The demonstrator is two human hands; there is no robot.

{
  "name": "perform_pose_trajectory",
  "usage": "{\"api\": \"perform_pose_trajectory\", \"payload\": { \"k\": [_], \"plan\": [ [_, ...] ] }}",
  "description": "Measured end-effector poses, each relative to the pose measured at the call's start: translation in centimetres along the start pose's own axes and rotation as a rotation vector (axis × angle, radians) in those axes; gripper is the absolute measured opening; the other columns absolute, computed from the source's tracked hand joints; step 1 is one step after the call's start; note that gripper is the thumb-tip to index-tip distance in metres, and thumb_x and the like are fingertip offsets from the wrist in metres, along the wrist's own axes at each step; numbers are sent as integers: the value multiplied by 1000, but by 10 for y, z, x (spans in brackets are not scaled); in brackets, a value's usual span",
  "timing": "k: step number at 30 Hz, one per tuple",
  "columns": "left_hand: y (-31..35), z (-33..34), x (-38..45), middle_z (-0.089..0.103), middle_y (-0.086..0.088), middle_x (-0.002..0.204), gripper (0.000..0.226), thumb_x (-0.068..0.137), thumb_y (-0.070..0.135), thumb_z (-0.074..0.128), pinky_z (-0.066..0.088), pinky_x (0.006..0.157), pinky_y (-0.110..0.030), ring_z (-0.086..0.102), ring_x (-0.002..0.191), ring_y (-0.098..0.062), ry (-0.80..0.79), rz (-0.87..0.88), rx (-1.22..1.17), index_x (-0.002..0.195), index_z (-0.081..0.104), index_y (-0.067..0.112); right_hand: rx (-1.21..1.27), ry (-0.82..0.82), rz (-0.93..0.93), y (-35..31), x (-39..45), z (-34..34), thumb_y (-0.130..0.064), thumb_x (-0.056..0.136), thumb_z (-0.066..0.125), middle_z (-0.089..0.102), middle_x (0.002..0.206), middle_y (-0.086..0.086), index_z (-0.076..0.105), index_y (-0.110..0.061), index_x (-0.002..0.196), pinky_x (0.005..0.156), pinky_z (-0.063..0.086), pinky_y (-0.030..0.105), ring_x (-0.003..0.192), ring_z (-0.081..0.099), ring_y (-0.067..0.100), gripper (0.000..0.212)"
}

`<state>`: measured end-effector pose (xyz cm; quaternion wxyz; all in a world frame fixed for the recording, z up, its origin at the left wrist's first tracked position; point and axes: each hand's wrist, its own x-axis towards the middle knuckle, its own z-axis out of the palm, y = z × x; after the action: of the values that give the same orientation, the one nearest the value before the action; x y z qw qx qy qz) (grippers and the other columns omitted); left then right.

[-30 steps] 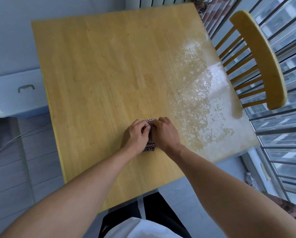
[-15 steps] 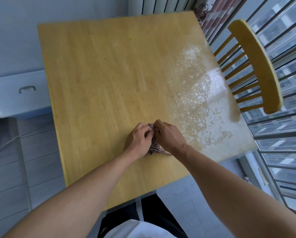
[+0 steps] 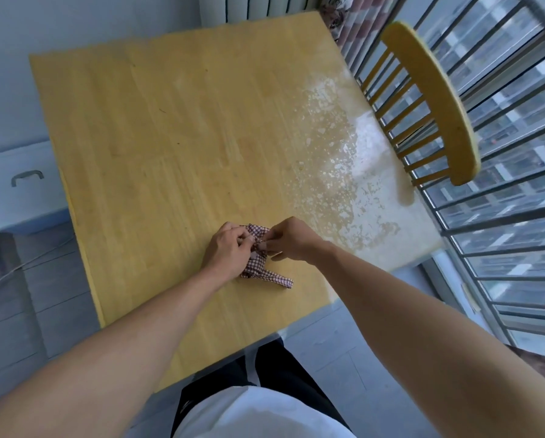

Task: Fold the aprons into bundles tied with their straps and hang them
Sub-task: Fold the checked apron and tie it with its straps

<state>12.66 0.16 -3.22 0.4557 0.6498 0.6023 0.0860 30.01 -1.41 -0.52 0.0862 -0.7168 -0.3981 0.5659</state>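
At the far left we see a pale blue box (image 3: pixel 18 184) with a dark handle, standing on the floor beside the table (image 3: pixel 170 137). The table's yellow wood is bare across its left and middle; toward its right side the finish is worn into pale, patchy flecks. Near the table's front edge our left hand (image 3: pixel 228 251) curls over a small checked apron (image 3: pixel 258 263), red and white, bunched into a tight bundle resting on the wood. Its fingers are clenched on the bundle's left side. A strap (image 3: pixel 279 279) trails from the bundle toward the front right, flat on the table. Our right hand (image 3: pixel 291 238) meets the left over the bundle, fingertips pinching the cloth at its top. Further right a yellow chair (image 3: pixel 435 99) stands against the table's edge, with window bars (image 3: pixel 517 216) behind it.
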Motion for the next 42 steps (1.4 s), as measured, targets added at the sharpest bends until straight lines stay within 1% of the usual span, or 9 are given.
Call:
{"api": "perform_pose_trajectory", "payload": {
  "k": [4,9,13,18,23,27,32,39,42],
  "plan": [
    [4,-1,-2,57,0,104,23,99,29,60,52,80,-39,58,91,-22,6,-7,44,81,64,15,187,93,34,3,-2,-2,-22,83,84,76,87,14,76,-2,89,76,64,33,79,75,22,23],
    [0,-11,-5,56,-1,92,24,98,22,55,48,73,-39,56,84,-26,3,-24,96,75,55,13,703,-38,253,14,-7,0,-11,93,72,73,100,15,69,0,91,78,63,32,85,72,23,12],
    [-3,-8,-10,57,-3,78,26,97,22,54,42,62,-35,52,70,-24,-33,-89,100,76,54,6,622,-28,327,21,-11,-2,-11,101,62,71,95,15,65,0,92,91,60,45,83,70,28,14],
    [4,-2,-8,64,-11,80,28,97,22,54,41,60,-33,53,70,-24,-18,-228,15,73,52,9,454,215,307,25,-2,2,-15,102,60,67,86,10,57,-9,81,88,59,56,88,69,30,22],
    [21,3,-9,75,-4,95,30,94,29,60,50,69,-38,64,79,-21,90,-142,-201,71,60,11,142,235,99,35,-12,12,-13,100,60,70,94,12,61,-5,97,65,63,49,82,71,31,8],
    [29,4,-13,74,-4,82,25,91,30,63,50,62,-39,66,73,-23,71,-84,-259,75,68,12,26,255,67,39,-15,11,-24,100,61,70,94,13,60,-11,97,71,61,50,79,71,32,13],
    [32,7,-18,77,-9,79,17,94,14,67,58,72,-43,70,69,-24,64,-166,-529,79,74,9,-167,206,6,46,-16,3,-28,101,60,73,99,4,74,-14,105,68,45,29,83,63,19,20],
    [31,23,-11,77,-14,102,21,105,14,53,60,80,-29,74,97,-30,-30,-221,-692,93,65,1,-33,282,-33,51,-24,1,-40,101,60,75,81,3,68,-13,95,67,52,34,73,65,17,28],
    [27,31,-6,77,-11,97,12,100,15,63,59,94,-39,75,96,-29,-53,-201,-610,93,71,11,-178,370,-139,54,-24,0,-30,101,58,74,93,1,69,-17,104,73,55,38,84,67,22,17]
  ]
}}
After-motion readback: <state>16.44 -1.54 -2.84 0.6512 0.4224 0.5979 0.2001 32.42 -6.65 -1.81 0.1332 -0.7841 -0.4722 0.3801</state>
